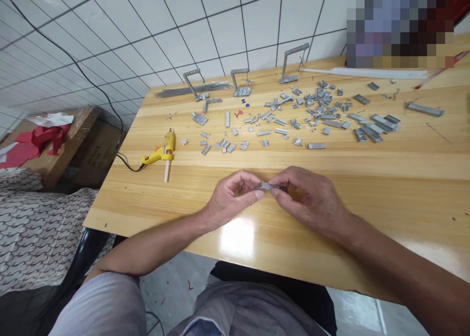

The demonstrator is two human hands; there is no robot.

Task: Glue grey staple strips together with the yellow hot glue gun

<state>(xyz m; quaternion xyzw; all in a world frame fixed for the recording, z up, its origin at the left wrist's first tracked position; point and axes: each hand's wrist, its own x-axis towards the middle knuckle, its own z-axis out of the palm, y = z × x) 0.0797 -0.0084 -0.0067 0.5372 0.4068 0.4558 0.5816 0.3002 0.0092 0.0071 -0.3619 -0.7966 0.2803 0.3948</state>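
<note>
Just above the front part of the wooden table, a small grey metal-looking piece spans the gap between my two hands. My left hand pinches its left end between thumb and fingers. Its right end is gripped by my right hand, fingers curled, and part of the piece is hidden there. Beyond my hands lie many loose small grey pieces, among them a flat strip and a dense heap.
A yellow glue gun with its cord lies on the left. Along the tiled wall stand three grey bent frames, one of them tall, beside a bundle of thin wires. White rods lie at the back right.
</note>
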